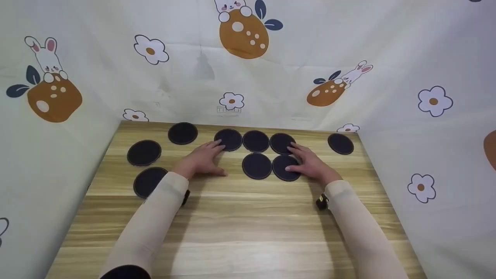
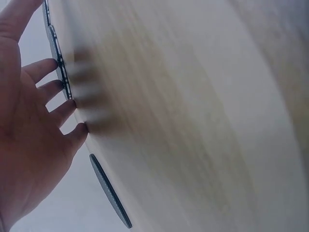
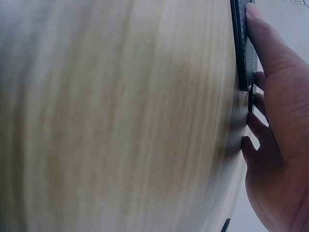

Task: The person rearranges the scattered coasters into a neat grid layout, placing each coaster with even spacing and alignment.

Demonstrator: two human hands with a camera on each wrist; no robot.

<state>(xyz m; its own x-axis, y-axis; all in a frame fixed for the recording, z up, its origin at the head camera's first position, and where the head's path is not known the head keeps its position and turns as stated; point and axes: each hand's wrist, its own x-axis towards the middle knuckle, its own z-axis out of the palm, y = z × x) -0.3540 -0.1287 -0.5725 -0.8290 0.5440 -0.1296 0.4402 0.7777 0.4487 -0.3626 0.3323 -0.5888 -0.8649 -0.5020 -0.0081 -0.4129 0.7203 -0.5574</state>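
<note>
While the left hand, fingers spread and clamped on nothing, touched the left disc of an upper row of 3, the right hand, also unclenched, touched that row's right disc, its thumb on the lower right disc of 2 beneath. Further out, 3 loose discs lay left on the table, 1 lone disc right. The step seemed to be aligning; the next move probably called for light, even pressure.
</note>
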